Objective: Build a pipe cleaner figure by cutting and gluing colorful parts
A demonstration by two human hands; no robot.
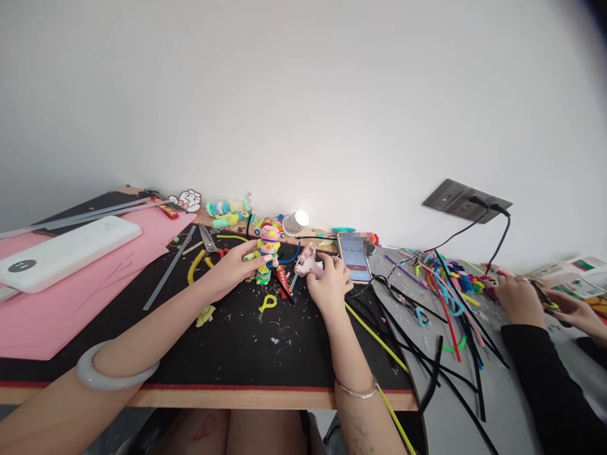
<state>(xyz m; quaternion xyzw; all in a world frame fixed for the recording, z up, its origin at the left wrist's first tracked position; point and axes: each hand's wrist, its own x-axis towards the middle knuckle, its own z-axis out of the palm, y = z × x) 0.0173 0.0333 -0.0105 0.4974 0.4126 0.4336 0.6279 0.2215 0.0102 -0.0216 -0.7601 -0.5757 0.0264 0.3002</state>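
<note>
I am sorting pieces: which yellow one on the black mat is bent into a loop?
The small yellow loop below the colourful figure; other yellow pieces look crumpled, curved or straight.

One glue gun [306, 261], one phone [353, 260], one paper cup [296, 223], one wall plate [450, 193] and seemingly two plugs [478, 201].

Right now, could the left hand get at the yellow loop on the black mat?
Probably not without letting go: the left hand holds the colourful figure, though the yellow loop lies uncovered close by.
</note>
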